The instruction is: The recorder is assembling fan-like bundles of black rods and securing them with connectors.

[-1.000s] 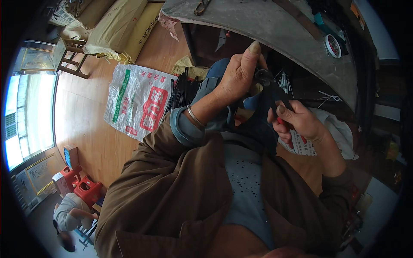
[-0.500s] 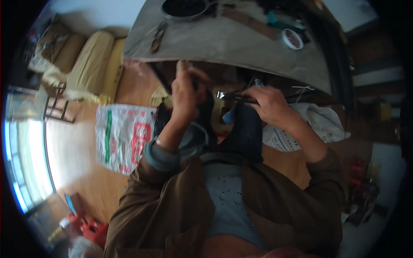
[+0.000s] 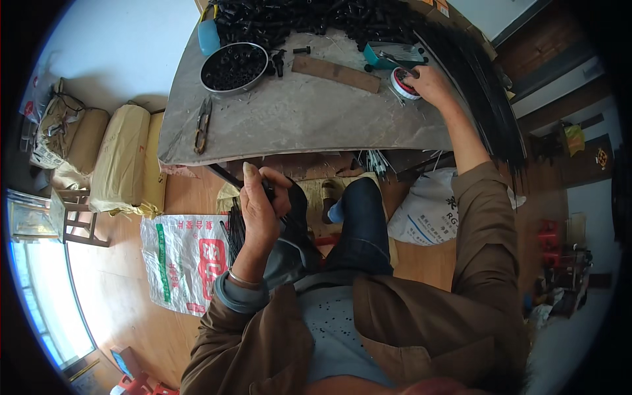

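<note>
1. The right hand (image 3: pixel 431 85) stretches over the tabletop (image 3: pixel 289 122) with its fingers dipped at a round tub (image 3: pixel 398 89); a hand tool (image 3: pixel 391 60) sticks out from its grip, probably kept there to save laying it down.
2. The left hand (image 3: pixel 260 210) is raised near the tabletop's front edge, thumb up, fingers curled closely around a dark piece (image 3: pixel 268 189), seemingly to keep it steady.
3. The tub and teal tray (image 3: pixel 375 60) sit together on the right, likely for easy reach; a pan (image 3: pixel 230 92) gathers loose black pieces on the left.
4. The left fingers cover most of the dark piece, so its shape is unclear.
5. Whether the right fingertips pinch anything, I cannot tell.
</note>
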Tool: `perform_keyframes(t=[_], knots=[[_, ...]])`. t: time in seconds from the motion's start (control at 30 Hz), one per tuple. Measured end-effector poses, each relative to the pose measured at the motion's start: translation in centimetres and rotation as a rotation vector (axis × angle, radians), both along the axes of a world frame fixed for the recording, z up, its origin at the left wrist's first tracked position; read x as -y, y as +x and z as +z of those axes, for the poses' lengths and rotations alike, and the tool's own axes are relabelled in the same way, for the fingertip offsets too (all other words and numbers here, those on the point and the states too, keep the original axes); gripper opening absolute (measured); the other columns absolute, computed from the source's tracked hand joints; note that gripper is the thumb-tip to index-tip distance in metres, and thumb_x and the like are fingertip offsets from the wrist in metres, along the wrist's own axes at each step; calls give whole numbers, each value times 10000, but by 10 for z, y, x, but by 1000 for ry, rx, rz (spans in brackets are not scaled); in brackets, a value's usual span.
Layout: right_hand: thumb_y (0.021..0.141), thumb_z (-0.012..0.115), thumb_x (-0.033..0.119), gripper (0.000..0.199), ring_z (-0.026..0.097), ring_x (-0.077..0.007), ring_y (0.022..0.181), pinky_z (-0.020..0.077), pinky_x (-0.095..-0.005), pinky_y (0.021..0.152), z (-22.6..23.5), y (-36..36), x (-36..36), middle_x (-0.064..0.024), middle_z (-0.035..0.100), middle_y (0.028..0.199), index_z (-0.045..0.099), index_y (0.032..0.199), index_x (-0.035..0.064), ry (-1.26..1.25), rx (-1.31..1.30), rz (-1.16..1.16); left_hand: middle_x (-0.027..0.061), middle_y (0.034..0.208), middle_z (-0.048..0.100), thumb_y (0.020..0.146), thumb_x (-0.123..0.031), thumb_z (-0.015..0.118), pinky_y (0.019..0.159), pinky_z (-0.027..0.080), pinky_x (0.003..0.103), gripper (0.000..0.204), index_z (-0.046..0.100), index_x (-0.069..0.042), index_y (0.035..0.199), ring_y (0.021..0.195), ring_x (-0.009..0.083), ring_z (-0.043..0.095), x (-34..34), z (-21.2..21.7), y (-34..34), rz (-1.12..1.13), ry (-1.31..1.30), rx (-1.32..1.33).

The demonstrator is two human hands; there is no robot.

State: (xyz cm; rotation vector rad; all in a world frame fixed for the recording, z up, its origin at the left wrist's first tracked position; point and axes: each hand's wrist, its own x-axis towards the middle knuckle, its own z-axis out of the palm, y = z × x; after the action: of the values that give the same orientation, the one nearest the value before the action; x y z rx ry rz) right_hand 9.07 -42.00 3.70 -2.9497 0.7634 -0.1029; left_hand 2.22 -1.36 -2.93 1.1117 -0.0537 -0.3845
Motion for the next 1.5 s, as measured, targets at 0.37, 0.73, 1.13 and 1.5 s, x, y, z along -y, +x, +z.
perform_keyframes(t=[0.37,0.73,1.13,1.5], knots=[[857,592,352,356,630,-351,966,485,-427,836,-11,10,19,-175,675,999,671,1044,59,-32,130,46,-12,453,335,1005,-535,248,384,265,233,664,553,-9,739,395,76,298,11,2,5,-37,17,-19],[815,627,344,388,653,-338,837,489,-384,737,4,-4,29,-196,679,894,688,951,-14,366,260,33,-11,464,350,1004,-542,250,404,281,234,663,552,-4,764,415,76,319,9,10,-7,-82,-11,31],[819,629,323,294,637,-319,940,482,-412,811,-2,4,12,-153,679,960,699,982,89,-29,-34,-30,-8,469,357,1008,-531,255,408,287,234,651,552,-5,767,417,75,315,2,10,-12,-72,-23,36],[817,647,253,270,630,-253,829,485,-366,753,-9,7,38,-134,673,870,677,973,35,184,220,37,-17,493,347,984,-578,277,424,281,236,632,537,-22,835,436,79,311,6,6,-14,-156,-66,88]])
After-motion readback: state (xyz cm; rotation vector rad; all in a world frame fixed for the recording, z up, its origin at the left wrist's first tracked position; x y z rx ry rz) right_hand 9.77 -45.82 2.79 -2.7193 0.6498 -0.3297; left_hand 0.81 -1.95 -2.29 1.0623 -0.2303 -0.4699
